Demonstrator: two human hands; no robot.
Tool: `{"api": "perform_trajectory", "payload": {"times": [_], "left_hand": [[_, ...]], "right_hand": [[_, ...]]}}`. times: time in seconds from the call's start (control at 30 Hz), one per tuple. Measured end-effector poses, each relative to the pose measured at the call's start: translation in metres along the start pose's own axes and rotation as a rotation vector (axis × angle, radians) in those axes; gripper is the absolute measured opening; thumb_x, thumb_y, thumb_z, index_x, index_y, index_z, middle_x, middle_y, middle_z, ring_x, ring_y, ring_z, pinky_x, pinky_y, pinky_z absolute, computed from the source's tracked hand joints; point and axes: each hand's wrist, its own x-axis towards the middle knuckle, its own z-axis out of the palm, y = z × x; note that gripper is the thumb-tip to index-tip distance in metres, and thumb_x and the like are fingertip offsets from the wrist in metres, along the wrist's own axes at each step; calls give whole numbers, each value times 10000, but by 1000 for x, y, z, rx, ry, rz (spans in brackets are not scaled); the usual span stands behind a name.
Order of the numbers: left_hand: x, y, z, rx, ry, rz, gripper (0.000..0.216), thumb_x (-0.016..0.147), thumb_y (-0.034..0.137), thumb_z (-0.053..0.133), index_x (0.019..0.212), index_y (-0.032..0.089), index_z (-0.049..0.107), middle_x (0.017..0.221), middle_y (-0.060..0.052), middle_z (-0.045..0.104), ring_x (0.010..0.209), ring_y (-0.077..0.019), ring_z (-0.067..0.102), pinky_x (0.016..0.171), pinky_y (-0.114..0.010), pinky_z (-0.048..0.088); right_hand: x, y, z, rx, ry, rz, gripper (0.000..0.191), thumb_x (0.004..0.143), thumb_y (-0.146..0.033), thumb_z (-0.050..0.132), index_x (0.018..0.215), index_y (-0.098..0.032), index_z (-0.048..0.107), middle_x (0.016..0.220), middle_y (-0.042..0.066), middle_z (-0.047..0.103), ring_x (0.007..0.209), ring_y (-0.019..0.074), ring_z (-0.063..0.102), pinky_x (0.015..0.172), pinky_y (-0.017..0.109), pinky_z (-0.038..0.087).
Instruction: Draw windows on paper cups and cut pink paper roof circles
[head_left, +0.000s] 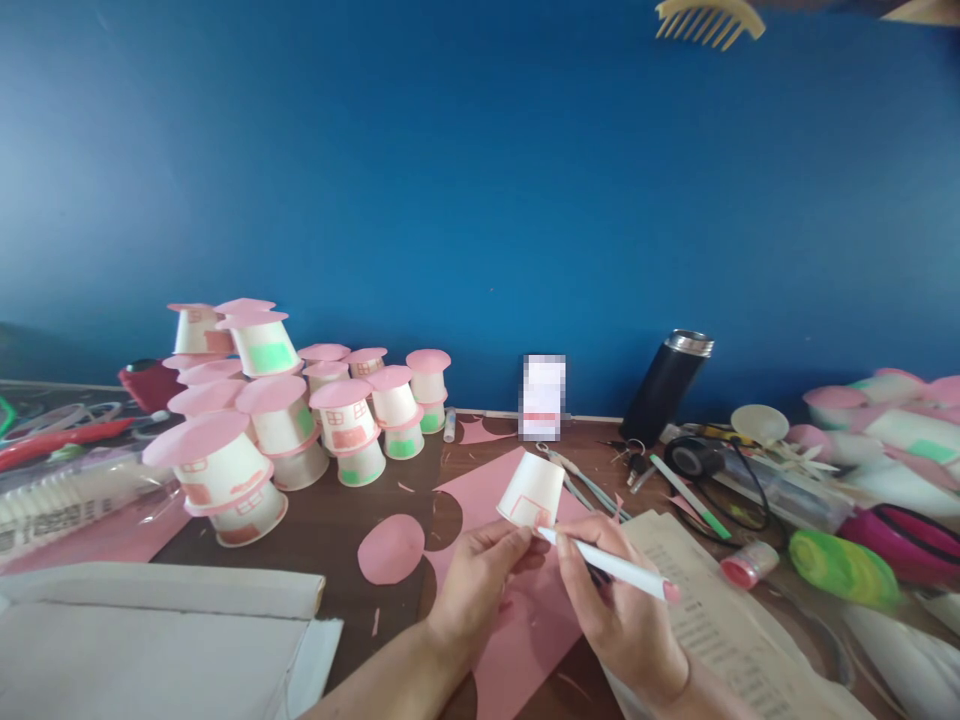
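A white paper cup (535, 484) is tilted upside down above a cut sheet of pink paper (491, 485). My left hand (472, 580) pinches it near its rim. Reddish-pink lines shaped like a door show on the cup's side. In my right hand (626, 620) is a white marker pen (619, 567) with a pink end, its tip at the cup near the left fingertips. Beside my left hand lies a loose pink paper disc (391, 549). To the left stand stacked cups (349, 425) with pink paper tops, some bearing drawn windows and green patches.
A black bottle (664, 390) leans near the blue wall, with keys (636, 462) and a green-capped marker (690, 497) before it. Printed pages (720, 640) lie at right, a cardboard piece (157, 650) at left. More decorated cups (892, 425) are piled far right.
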Motion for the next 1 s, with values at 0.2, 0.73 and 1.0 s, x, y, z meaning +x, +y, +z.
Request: {"api": "perform_trajectory", "payload": {"times": [0.2,0.73,1.0], "left_hand": [[-5,8,3,57,33,-86,419,770,545,673,944,170,739,918,-107,738,924,-232,635,461,-199,275],[-5,7,2,50,5,-50,412,794,520,659,956,151,740,905,-114,722,903,-231,634,506,-214,318],[-3,2,2,32,-6,5,393,793,503,673,944,151,760,877,-110,741,861,-225,637,666,-270,421]], "right_hand": [[0,0,1,-10,29,9,86,941,-217,527,987,-232,598,851,33,658,778,186,652,705,288,520],[2,0,1,-34,47,14,98,938,-223,535,1007,-229,605,837,27,650,775,189,646,704,291,517],[2,1,0,-19,6,-1,88,935,-204,530,974,-223,606,842,35,669,773,190,656,697,295,527]]}}
